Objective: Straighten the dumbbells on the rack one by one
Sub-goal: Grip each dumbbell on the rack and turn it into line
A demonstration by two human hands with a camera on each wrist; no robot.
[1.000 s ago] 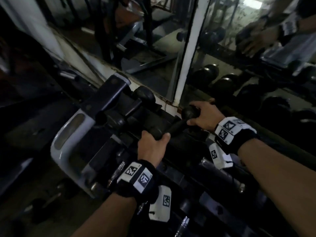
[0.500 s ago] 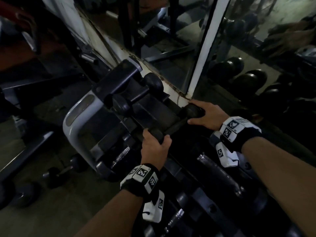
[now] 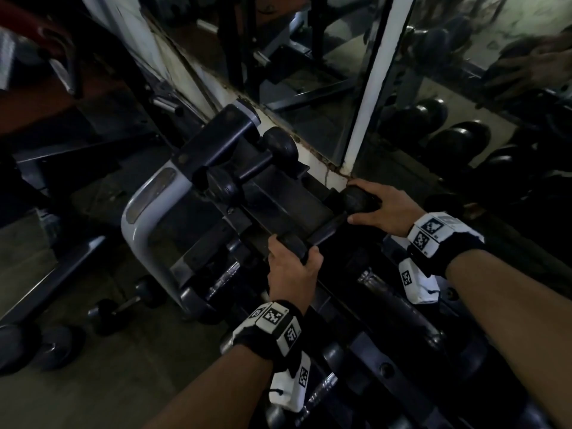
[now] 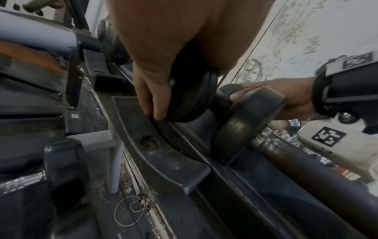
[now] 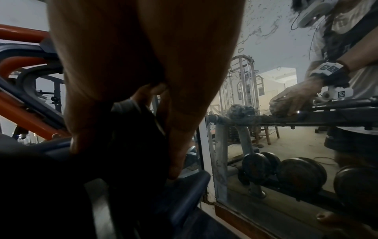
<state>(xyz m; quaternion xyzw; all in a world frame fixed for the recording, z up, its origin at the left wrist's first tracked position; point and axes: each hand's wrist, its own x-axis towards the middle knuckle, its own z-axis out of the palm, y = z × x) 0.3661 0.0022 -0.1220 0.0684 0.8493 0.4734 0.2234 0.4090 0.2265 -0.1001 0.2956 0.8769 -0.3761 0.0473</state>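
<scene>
A small black dumbbell (image 3: 325,232) lies slanted on the top tier of the rack (image 3: 278,209). My left hand (image 3: 292,264) grips its near head (image 4: 192,97), with the fingers curled round the disc's rim. My right hand (image 3: 383,205) grips the far head (image 3: 356,198) by the mirror; in the right wrist view that head (image 5: 132,129) is a dark shape under my palm. A second small dumbbell (image 3: 253,168) rests in its cradle at the rack's left end. An empty cradle (image 4: 163,155) lies under the held head.
A mirror (image 3: 464,88) with a white frame strip (image 3: 371,97) stands right behind the rack. Chrome-handled dumbbells (image 3: 402,308) fill the lower tiers. The rack's grey upright (image 3: 139,218) is at the left. Loose dumbbells (image 3: 123,305) lie on the floor.
Both hands keep their hold on the same dumbbell. The head view has swung left and down. The dumbbell itself has hardly shifted on the rack.
</scene>
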